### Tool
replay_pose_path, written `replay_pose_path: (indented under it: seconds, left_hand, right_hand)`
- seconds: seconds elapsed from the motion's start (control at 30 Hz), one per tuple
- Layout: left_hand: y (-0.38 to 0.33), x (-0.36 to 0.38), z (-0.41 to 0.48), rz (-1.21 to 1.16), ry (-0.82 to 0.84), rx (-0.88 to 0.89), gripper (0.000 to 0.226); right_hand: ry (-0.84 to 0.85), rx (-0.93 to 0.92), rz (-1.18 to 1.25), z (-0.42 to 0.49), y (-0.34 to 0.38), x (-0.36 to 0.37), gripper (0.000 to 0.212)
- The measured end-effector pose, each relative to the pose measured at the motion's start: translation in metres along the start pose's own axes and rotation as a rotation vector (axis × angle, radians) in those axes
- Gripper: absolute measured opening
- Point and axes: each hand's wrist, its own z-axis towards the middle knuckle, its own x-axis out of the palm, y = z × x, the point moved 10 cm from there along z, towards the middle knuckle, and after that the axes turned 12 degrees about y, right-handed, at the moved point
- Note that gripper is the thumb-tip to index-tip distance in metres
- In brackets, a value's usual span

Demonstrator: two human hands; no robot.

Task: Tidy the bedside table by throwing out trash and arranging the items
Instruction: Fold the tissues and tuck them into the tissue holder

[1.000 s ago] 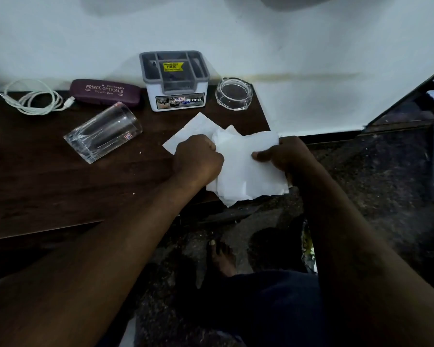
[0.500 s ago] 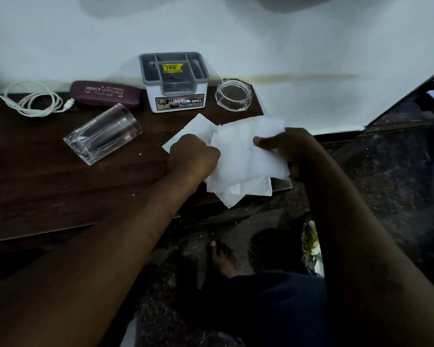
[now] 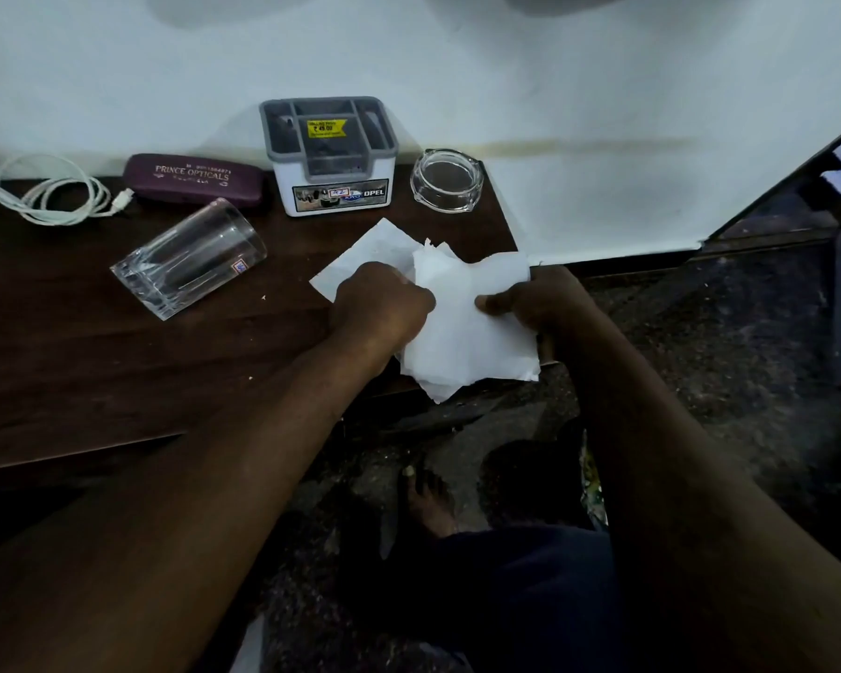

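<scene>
White tissue papers [image 3: 467,327] lie bunched at the right front corner of the dark wooden bedside table [image 3: 93,371], partly overhanging its edge. My left hand [image 3: 379,303] grips their left side with curled fingers. My right hand [image 3: 540,298] pinches the right side, thumb on top. A clear drinking glass [image 3: 190,259] lies on its side to the left. A grey and white organiser box [image 3: 331,157] stands at the back against the wall.
A maroon spectacle case [image 3: 195,179] and a coiled white cable [image 3: 54,196] lie at the back left. A glass ashtray [image 3: 447,179] sits right of the organiser. Below the table is speckled floor [image 3: 729,332], with my bare foot [image 3: 428,497] on it.
Both hands have drawn the tissue sheets closer together. The top sheet's upper edge is now crumpled and sits lower.
</scene>
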Motion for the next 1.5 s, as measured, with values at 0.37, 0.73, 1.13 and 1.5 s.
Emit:
replay_pose_path:
  seconds: [0.37, 0.73, 1.13, 1.5]
  left_hand:
    - [-0.033, 0.009, -0.009, -0.067, 0.029, 0.251, 0.023]
    - [-0.051, 0.012, -0.014, -1.024, 0.5, 0.175, 0.046]
    - [-0.048, -0.009, 0.01, -0.782, 0.281, 0.325, 0.02]
    - [-0.032, -0.023, 0.012, -0.612, 0.247, 0.282, 0.024]
  right_hand:
    - [-0.08, -0.025, -0.041, -0.006, 0.01, -0.018, 0.064]
    - [0.37, -0.323, 0.749, -0.042, 0.05, 0.001, 0.04]
    - [0.327, -0.261, 0.734, -0.035, 0.047, 0.014, 0.021]
    - [0.168, -0.273, 0.613, -0.032, 0.051, 0.012, 0.046]
